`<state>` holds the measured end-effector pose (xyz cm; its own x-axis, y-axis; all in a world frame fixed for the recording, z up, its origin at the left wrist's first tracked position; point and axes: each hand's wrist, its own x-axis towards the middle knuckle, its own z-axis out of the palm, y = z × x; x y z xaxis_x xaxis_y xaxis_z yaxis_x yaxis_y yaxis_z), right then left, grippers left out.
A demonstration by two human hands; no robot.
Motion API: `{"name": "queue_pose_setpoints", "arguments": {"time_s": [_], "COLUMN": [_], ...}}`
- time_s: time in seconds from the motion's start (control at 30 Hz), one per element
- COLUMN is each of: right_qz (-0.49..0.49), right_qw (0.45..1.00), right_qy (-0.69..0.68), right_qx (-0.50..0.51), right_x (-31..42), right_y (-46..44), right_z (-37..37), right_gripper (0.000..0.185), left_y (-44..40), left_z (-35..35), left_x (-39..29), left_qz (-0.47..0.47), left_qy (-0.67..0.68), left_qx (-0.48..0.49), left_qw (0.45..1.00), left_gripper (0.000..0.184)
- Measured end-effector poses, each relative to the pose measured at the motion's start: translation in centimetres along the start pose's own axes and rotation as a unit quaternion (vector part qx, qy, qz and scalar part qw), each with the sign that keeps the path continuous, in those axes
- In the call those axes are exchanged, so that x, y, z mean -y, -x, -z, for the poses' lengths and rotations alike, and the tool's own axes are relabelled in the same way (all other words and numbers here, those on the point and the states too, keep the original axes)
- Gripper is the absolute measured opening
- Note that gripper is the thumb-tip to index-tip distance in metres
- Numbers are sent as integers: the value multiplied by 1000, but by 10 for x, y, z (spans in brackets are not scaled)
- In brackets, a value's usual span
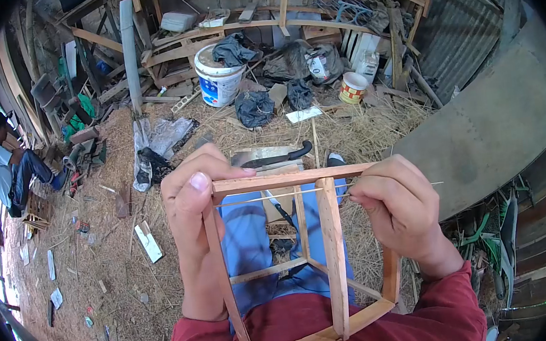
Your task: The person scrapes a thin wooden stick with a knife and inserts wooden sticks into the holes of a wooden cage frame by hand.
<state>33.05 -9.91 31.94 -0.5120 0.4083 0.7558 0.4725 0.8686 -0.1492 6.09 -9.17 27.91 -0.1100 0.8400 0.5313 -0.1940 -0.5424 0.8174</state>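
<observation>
A light wooden frame (280, 180), box-like with several slats, rests over my lap. My left hand (194, 207) grips its upper left corner, the thumb on top of the bar. At the upper right corner, my right hand (397, 201) is closed, its fingertips pinching a thin straw-like strip (250, 201). The strip runs across just below the top bar, past an upright slat (334, 256), and pokes out to the right of the hand. Beyond the frame lies a large knife (278, 158) with a dark handle. A smaller knife (279, 207) shows through the frame, between my legs.
A white bucket (217, 84) with dark plastic on it stands ahead, near a small red-yellow pot (352, 88). A person (12, 162) sits at the far left. A large curved sheet (491, 116) is at the right. Straw litters the ground.
</observation>
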Motion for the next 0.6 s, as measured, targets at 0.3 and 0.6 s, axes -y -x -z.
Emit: {"name": "queue_pose_setpoints", "arguments": {"time_s": [0.3, 0.6], "right_qz": [11, 19], "right_qw": [1000, 1000], "right_qy": [-6, 3], "right_qx": [3, -10], "right_x": [-2, 0], "right_y": [-4, -4], "right_z": [-1, -4], "right_gripper": [26, 27], "left_y": [-2, -1], "left_z": [3, 6], "left_x": [2, 3], "left_qz": [0, -4], "left_qy": [1, 5], "left_qx": [8, 10], "left_qw": [1000, 1000], "left_gripper": [55, 56]}}
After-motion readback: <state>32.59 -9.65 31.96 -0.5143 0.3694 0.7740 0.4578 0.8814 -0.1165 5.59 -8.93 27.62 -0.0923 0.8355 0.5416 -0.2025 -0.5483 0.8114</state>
